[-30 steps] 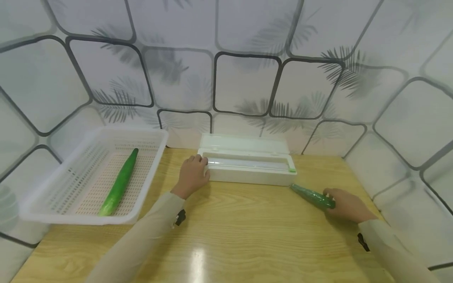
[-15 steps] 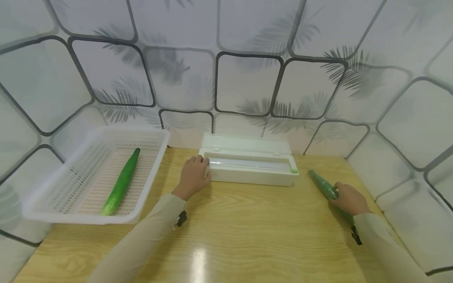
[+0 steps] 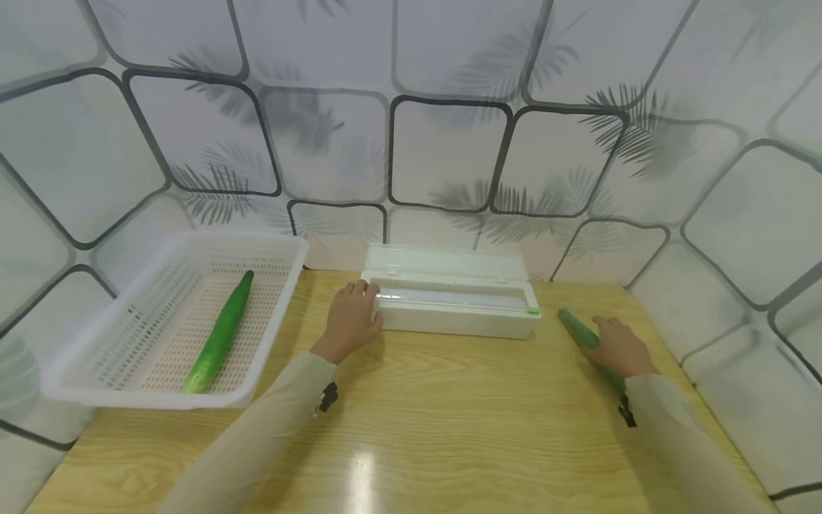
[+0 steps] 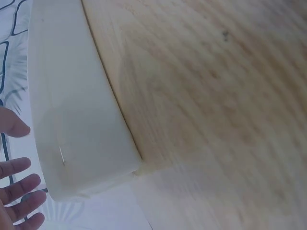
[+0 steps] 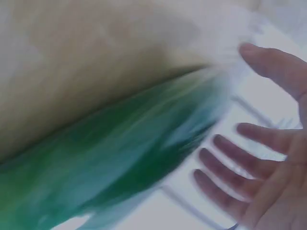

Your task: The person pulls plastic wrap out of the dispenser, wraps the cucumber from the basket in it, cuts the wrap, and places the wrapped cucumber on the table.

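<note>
Resting loose-fingered at the left end of the white box [image 3: 456, 320], seemingly to steady it, the left hand [image 3: 349, 321] partners the right hand [image 3: 619, 348], fingers unclosed over a green cucumber [image 3: 576, 328], apparently placed for clearance near the right edge of the desk [image 3: 449, 414]

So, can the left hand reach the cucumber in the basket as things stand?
Probably yes: the basket is open on top, nothing covers the cucumber inside, and the left hand, by the box, need only cross the rim.

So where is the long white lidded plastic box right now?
In the head view, the white box sits centrally near the patterned wall, between the left hand at its left end and a long green cucumber to its right.
</note>
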Action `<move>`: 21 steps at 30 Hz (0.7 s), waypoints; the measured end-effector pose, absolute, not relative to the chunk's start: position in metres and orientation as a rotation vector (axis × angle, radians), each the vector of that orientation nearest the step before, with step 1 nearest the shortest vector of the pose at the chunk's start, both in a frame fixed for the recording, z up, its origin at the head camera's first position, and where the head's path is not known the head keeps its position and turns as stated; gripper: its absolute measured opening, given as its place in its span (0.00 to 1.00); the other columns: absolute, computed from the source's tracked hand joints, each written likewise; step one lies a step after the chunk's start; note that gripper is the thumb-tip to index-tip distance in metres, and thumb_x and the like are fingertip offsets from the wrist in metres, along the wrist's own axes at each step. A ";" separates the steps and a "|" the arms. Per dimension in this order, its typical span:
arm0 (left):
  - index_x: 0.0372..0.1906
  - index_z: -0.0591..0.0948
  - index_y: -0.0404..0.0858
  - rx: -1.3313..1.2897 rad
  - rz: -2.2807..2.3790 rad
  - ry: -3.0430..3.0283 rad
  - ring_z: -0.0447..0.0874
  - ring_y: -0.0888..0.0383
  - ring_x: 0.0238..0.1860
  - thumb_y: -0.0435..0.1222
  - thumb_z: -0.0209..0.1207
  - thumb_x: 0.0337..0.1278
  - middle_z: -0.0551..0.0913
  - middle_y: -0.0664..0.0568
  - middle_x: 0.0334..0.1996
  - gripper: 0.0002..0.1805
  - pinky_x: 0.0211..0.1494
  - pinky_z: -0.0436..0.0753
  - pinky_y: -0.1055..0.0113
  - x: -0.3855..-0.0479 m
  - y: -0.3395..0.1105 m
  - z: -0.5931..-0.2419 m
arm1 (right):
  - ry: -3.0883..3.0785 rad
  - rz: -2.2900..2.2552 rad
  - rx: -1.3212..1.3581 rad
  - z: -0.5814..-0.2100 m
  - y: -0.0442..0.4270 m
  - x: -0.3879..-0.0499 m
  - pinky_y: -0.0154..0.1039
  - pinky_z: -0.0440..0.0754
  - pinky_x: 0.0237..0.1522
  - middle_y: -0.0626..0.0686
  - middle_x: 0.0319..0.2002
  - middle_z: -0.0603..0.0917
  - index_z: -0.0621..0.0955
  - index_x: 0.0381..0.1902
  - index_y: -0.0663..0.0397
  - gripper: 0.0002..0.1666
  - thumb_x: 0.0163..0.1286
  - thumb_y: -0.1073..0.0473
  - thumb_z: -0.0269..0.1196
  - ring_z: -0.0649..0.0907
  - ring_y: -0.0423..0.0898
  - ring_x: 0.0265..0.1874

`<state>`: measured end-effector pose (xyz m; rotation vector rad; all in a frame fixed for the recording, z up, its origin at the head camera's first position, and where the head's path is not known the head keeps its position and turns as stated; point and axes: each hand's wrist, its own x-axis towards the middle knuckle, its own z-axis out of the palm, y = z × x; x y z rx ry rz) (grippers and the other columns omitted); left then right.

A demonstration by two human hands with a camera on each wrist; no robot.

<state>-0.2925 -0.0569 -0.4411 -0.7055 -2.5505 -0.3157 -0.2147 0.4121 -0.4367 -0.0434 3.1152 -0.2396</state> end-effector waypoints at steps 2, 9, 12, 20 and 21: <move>0.49 0.76 0.31 -0.747 -0.299 -2.535 0.78 0.46 0.43 0.40 0.61 0.49 0.79 0.40 0.42 0.22 0.50 0.79 0.53 -0.295 -0.055 -0.440 | 3.220 -0.276 -0.165 -0.436 0.395 -0.226 0.66 0.72 0.51 0.78 0.54 0.70 0.65 0.59 0.77 0.41 0.58 0.53 0.66 0.71 0.73 0.52; 0.54 0.74 0.30 -0.957 -0.268 -2.593 0.77 0.44 0.52 0.48 0.58 0.56 0.78 0.39 0.49 0.28 0.57 0.77 0.52 -0.308 -0.040 -0.441 | 3.317 -0.447 -0.731 -0.435 0.325 -0.257 0.60 0.71 0.58 0.70 0.51 0.76 0.73 0.52 0.74 0.33 0.55 0.57 0.68 0.73 0.66 0.53; 0.54 0.74 0.29 -1.000 -0.260 -2.659 0.75 0.44 0.54 0.50 0.55 0.59 0.78 0.39 0.50 0.29 0.58 0.75 0.51 -0.312 -0.035 -0.443 | 3.273 -0.405 -0.789 -0.436 0.307 -0.265 0.57 0.74 0.57 0.69 0.51 0.77 0.73 0.53 0.74 0.32 0.57 0.55 0.67 0.75 0.64 0.53; 0.50 0.77 0.31 -1.009 -0.163 -2.720 0.77 0.45 0.50 0.54 0.52 0.60 0.79 0.41 0.48 0.29 0.54 0.77 0.50 -0.318 -0.033 -0.438 | 3.203 -0.258 -0.729 -0.437 0.297 -0.283 0.57 0.76 0.53 0.70 0.47 0.78 0.73 0.52 0.75 0.33 0.61 0.50 0.63 0.77 0.64 0.47; 0.49 0.77 0.32 -1.004 -0.142 -2.728 0.78 0.46 0.49 0.55 0.52 0.61 0.79 0.42 0.48 0.29 0.53 0.78 0.51 -0.319 -0.034 -0.437 | 3.194 -0.241 -0.719 -0.436 0.297 -0.287 0.57 0.76 0.52 0.70 0.47 0.78 0.73 0.52 0.75 0.34 0.61 0.49 0.63 0.78 0.64 0.47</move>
